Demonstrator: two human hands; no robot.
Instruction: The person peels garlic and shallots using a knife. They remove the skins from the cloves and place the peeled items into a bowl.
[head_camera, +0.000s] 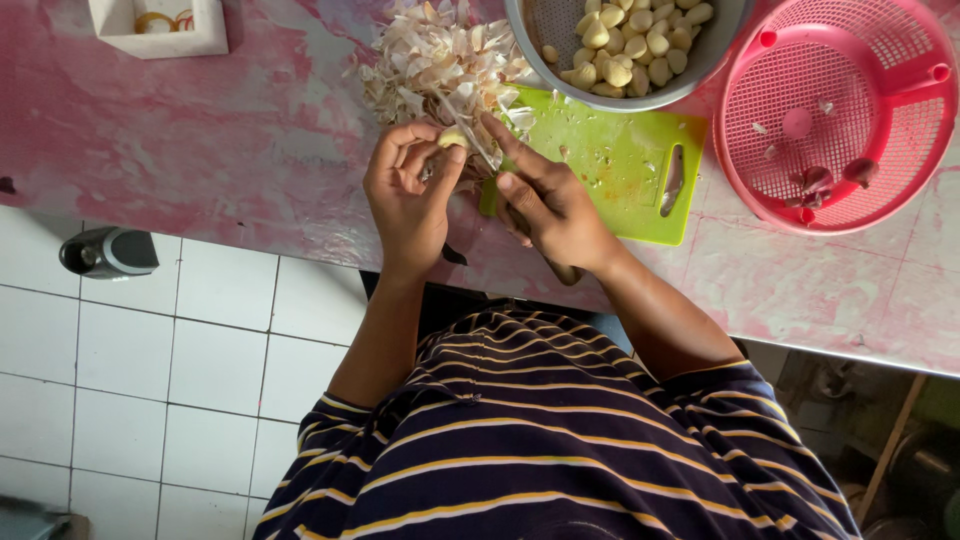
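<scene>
My left hand (405, 190) pinches a pale garlic clove (452, 138) between thumb and fingers over the pink table edge. Close beside it, my right hand (545, 200) grips a knife whose dark handle end (566, 272) sticks out below the wrist, and its forefinger and thumb pull at a strip of papery skin (480, 140) on the clove. A pile of garlic skins (435, 60) lies just beyond both hands. The green cutting board (620, 170) sits under and right of my right hand.
A grey bowl (560, 75) of peeled cloves stands at the top behind the board. A pink colander (850, 120) with a few scraps is at the right. A white box (160, 25) sits top left. White tiled floor and a dark metal object (108, 252) lie below left.
</scene>
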